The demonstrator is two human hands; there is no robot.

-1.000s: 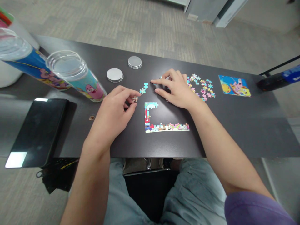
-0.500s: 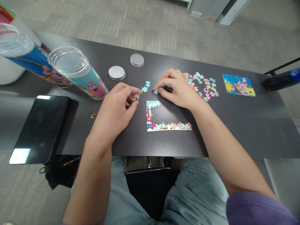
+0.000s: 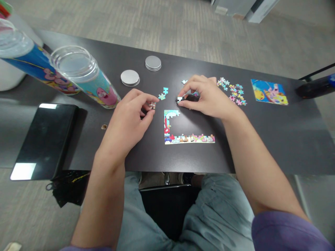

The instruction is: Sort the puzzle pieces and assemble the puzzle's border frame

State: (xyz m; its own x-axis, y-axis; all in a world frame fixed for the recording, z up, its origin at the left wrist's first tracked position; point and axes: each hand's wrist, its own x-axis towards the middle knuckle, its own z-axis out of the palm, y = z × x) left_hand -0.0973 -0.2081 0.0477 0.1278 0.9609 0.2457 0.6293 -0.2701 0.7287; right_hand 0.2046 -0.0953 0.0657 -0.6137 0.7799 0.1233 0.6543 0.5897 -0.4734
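Observation:
Pinched between my left thumb and fingers is a small jigsaw piece [image 3: 152, 105]; my left hand [image 3: 133, 120] hovers left of the partly joined puzzle border [image 3: 190, 139]. That border forms an angular C, with a long bottom strip, a left side and a short top strip. My right hand [image 3: 202, 96] grips a white-looking puzzle piece [image 3: 179, 99] above the border's open side. Two turquoise pieces [image 3: 162, 94] lie between my hands. A heap of loose pieces [image 3: 235, 93] spreads right of my right hand, partly hidden by it, and a single piece [image 3: 184, 82] lies beyond the fingers.
Two clear-topped cartoon canisters [image 3: 86, 78] [image 3: 39, 62] and a black tablet [image 3: 45, 139] occupy the left side. Silver round lids [image 3: 130, 77] [image 3: 153, 62] lie toward the far edge. A picture card [image 3: 269, 92] and a dark bottle [image 3: 315, 87] are at the right.
My right hand has shifted slightly right and lifted a piece, its face now showing white. Loose pieces near that hand have been disturbed. My left hand keeps its pinch almost unmoved.

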